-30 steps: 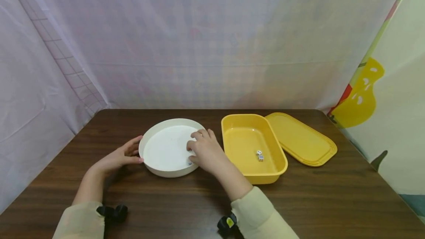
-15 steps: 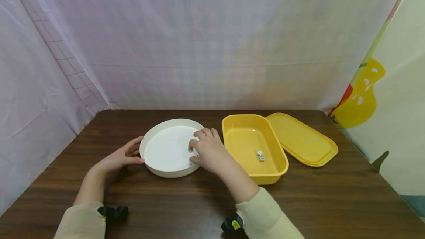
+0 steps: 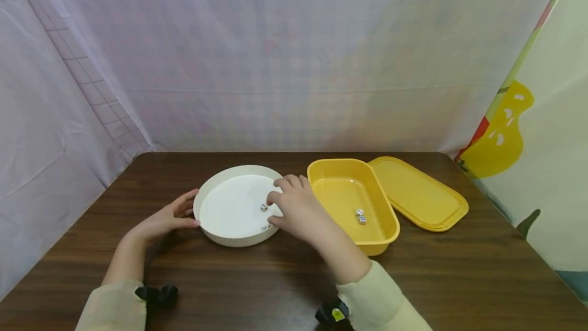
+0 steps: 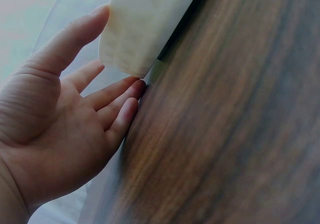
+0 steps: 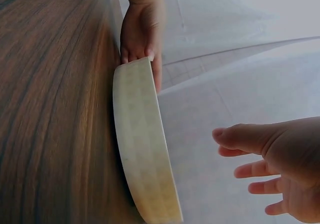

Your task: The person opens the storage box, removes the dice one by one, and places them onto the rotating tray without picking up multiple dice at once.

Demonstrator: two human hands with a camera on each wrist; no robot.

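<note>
A round white tray (image 3: pixel 231 203) with a low wall lies on the table. My left hand (image 3: pixel 166 217) is at its left side, thumb and fingertips touching the wall; in the left wrist view the thumb is up near the rim and the other fingers are lower. My right hand (image 3: pixel 298 208) hovers over the tray's right edge, fingers spread and slightly bent, nothing between them. On the tray floor, just left of those fingers, sits a small white die (image 3: pixel 264 208) with dark dots. Nearer the front wall is another die (image 3: pixel 264 228), with a further one partly hidden beside my right thumb.
To the right stands a yellow rectangular box (image 3: pixel 335 188) with a few small dice (image 3: pixel 361 219) on its floor. Its yellow lid (image 3: pixel 418 193) lies behind and right of it. A pale patterned cloth (image 3: pixel 294 65) hangs behind the dark wooden table (image 3: pixel 239 285).
My right hand has drawn back to the right and its fingers have come away from the tray's floor. A die hidden behind them now shows. The left hand has stayed put.
</note>
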